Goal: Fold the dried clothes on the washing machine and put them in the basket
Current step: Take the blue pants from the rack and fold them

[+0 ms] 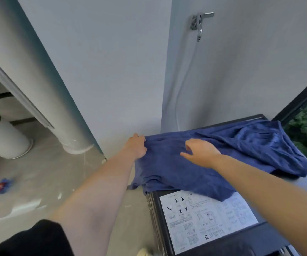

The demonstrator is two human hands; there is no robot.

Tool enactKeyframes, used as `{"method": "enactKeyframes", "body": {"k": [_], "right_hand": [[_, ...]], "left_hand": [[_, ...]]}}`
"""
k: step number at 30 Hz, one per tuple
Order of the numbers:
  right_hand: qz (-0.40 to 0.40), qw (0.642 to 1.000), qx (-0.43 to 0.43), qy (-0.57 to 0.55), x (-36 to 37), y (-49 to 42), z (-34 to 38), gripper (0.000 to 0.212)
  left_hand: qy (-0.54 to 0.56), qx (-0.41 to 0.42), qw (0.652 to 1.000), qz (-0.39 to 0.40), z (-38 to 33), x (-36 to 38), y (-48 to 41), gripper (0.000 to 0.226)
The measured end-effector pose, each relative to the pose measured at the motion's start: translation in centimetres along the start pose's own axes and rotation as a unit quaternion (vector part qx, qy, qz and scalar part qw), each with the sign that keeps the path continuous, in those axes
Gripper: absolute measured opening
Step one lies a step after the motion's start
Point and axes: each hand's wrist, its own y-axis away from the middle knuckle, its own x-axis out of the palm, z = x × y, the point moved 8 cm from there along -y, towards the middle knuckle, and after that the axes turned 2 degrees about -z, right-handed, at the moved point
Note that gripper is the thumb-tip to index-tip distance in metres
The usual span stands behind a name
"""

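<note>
A blue garment lies spread and rumpled over the dark top of the washing machine, with one edge hanging over the machine's left side. My left hand grips the garment's far left corner, fingers curled into the cloth. My right hand rests on the middle of the garment, palm down, its fingers bent against the fabric. No basket is in view.
A white instruction sheet lies on the machine's lid near me. A tap with a hose is on the wall behind. A white planter and a round column stand on the floor to the left. A window is at right.
</note>
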Motion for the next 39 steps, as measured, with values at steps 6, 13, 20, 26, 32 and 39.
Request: {"method": "enactKeyframes", "body": {"k": [6, 13, 20, 26, 32, 39], "right_hand": [[0.181, 0.971, -0.103, 0.115, 4.7, 0.9, 4.0, 0.016], [0.069, 0.994, 0.044, -0.066, 1.4, 0.4, -0.8, 0.031], [-0.042, 0.993, 0.11, 0.027, -1.1, 4.0, -8.7, 0.024], [-0.009, 0.963, 0.222, 0.154, -2.0, 8.3, -18.5, 0.053], [0.116, 0.95, 0.211, 0.196, 0.2, 11.6, -26.9, 0.063], [-0.097, 0.974, 0.114, 0.168, -8.2, 6.7, -31.4, 0.027]], "left_hand": [[-0.041, 0.012, 0.999, 0.008, 0.3, -0.5, -1.1, 0.028], [-0.122, 0.128, 0.983, -0.049, -4.5, -1.2, -1.9, 0.034], [-0.083, 0.231, 0.968, -0.04, -14.5, 2.3, -0.4, 0.041], [-0.092, 0.295, 0.95, -0.047, -22.9, 4.4, 0.9, 0.037], [-0.07, 0.298, 0.951, -0.043, -30.7, 7.7, 1.3, 0.039], [-0.088, 0.233, 0.962, -0.107, -34.8, 8.5, 0.6, 0.044]]}}
